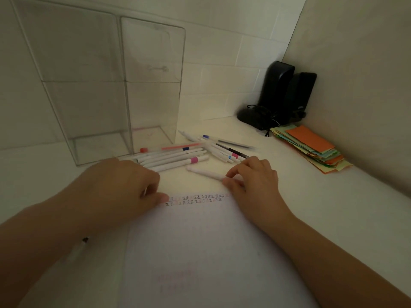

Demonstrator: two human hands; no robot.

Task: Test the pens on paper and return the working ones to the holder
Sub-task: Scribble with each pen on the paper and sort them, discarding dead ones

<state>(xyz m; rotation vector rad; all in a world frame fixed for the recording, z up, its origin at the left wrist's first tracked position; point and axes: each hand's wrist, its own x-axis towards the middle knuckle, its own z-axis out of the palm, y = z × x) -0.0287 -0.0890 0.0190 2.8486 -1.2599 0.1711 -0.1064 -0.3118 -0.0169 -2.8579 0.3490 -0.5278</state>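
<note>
A sheet of paper (200, 252) lies in front of me, with two rows of small test marks along its top edge. My left hand (120, 187) rests palm down on the paper's top left corner, fingers curled. My right hand (251, 176) pinches the near end of a white pen (204, 172) that lies flat on the desk just beyond the paper. Behind it several white pens (173, 160) with pink, blue and red details lie in a loose pile. A tall clear plastic holder (100, 85) stands at the back left, apparently holding nothing.
Two black speakers (287, 94) with a cable stand in the back right corner. A stack of coloured paper slips (311, 147) lies in front of them. One more pen (77, 250) lies by my left forearm. Tiled wall at the back, plain wall on the right.
</note>
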